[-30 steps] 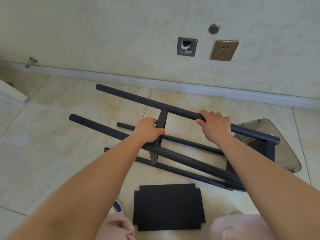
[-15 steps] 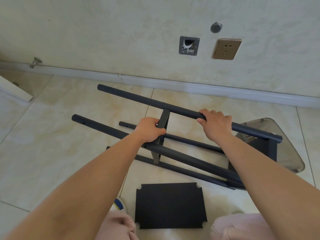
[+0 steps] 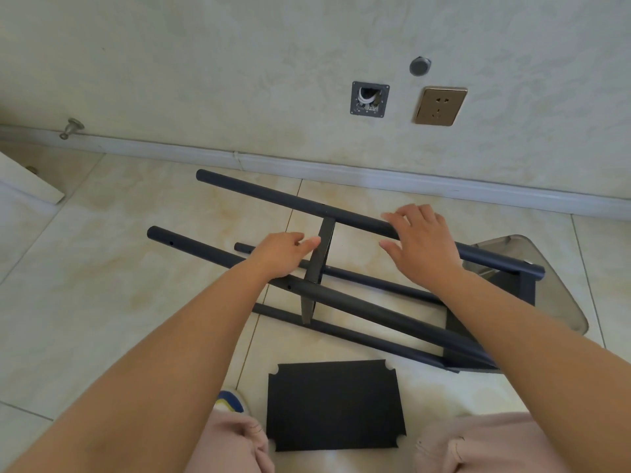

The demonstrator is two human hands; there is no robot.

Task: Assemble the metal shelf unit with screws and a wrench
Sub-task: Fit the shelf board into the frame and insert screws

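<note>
Loosening, right hand (image 3: pixel 423 247) now open on frame (image 3: pixel 341 218)

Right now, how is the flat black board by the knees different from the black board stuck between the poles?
The loose shelf panel lies flat on the floor, showing its whole face with notched corners. The fitted shelf panel stands on edge between the poles, so it looks thin. The left hand touches the fitted one; nothing touches the loose one. Both are dark.

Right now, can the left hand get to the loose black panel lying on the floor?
Probably yes. The left hand is open by the crossbar, holding nothing. The black panel lies uncovered on the floor nearer the person, with nothing on it.
</note>
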